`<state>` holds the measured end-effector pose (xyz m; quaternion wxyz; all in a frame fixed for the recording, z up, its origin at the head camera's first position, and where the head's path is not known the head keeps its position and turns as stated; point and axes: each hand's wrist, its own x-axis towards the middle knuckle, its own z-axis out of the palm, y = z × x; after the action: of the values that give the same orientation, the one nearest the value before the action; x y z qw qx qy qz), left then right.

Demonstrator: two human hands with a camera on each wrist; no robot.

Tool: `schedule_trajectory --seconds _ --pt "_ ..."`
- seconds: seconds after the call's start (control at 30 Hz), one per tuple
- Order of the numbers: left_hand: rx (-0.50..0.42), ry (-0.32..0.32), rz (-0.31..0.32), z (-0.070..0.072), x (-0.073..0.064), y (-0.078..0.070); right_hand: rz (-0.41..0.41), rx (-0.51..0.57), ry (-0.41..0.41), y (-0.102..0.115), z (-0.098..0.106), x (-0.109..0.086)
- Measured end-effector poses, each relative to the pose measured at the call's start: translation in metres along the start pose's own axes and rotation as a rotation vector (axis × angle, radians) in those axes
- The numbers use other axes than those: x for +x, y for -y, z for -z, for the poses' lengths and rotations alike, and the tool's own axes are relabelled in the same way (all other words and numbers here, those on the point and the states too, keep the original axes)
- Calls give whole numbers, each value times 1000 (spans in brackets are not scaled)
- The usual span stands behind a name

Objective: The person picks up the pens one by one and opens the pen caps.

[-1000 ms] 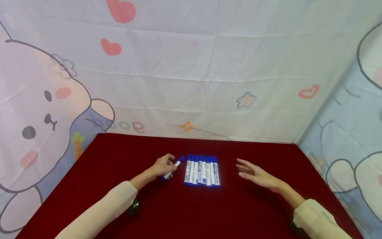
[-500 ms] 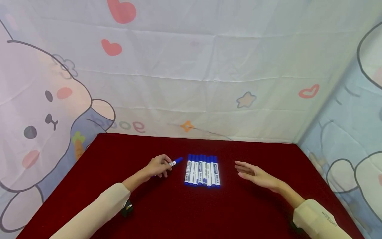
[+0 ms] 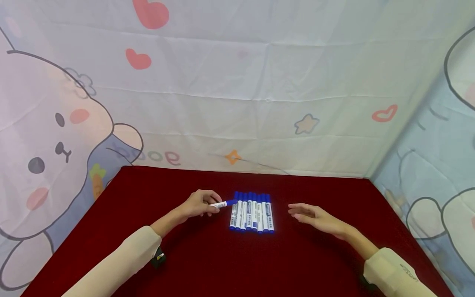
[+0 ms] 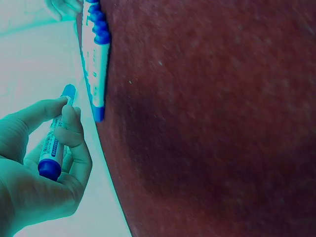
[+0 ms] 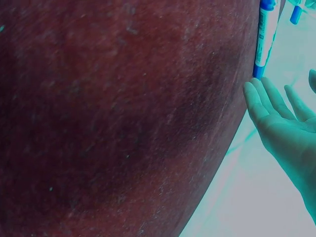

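My left hand [image 3: 200, 204] grips a white marker with a blue cap [image 3: 222, 204], thumb on one side and fingers curled round the other. Its capped end points right and overlaps the leftmost pen of a row of markers [image 3: 252, 214] in the head view. In the left wrist view the held marker [image 4: 53, 140] slants across the palm, blue end toward the wrist. Several like markers lie side by side in that row, caps away from me. To the right of the row, my right hand [image 3: 317, 216] is held with loosely extended fingers, holding nothing.
A dark red cloth [image 3: 237, 264] covers the table. Behind it hangs a pale curtain [image 3: 267, 82] printed with hearts and a cartoon animal, and a similar sheet [image 3: 438, 156] closes off the right side.
The left hand first drew left with its marker, then the marker turned flatter and moved right, its cap now over the row's left end. The right hand has shifted slightly left.
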<state>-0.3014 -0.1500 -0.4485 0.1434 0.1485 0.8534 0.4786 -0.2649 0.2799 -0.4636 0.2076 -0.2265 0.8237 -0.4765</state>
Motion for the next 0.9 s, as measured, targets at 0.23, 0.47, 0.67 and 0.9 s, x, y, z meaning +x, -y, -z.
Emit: schedule_trajectory --seconds 0.23,0.47,0.67,0.9 --pt "6 47 -56 -11 -2 -13 8 56 28 6 -4 0" --pt "23 90 -123 -17 0 -22 14 44 19 14 -16 15" --pt "74 127 -245 -21 -5 -20 20 22 32 24 -35 41" --pt "65 193 -320 -32 -1 -20 13 -17 46 35 -49 59"
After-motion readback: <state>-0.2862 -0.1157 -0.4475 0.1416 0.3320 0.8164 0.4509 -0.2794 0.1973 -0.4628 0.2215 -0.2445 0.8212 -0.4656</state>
